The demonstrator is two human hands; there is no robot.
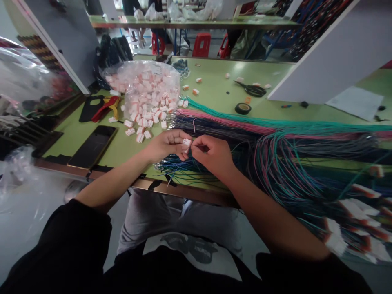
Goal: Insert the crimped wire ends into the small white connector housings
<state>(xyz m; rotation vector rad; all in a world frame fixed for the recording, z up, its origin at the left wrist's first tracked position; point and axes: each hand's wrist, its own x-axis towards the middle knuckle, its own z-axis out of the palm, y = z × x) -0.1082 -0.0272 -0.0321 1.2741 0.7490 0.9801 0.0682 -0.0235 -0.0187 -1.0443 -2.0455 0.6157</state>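
My left hand (173, 143) pinches a small white connector housing (186, 143) between thumb and fingers, above the wires. Close against its right side, my right hand (211, 153) is closed in a pinch; what sits between its fingertips is too small to make out. Under and beyond both hands lie bundled wires: dark ones (214, 128), a pink bundle (232, 122) and a green bundle (275, 121). Blue wire ends (180, 165) fan out just below my hands. To the left, a clear plastic bag (143, 77) spills many white-and-orange connector housings (147, 118) onto the green table (125, 151).
A phone (92, 146) and red-yellow pliers (105, 108) lie at left. Scissors (252, 88) and black tape (243, 108) are further back. Wires with attached connectors (361, 220) heap at right. Grey panels (324, 53) stand on the table. Red stools (201, 44) are behind.
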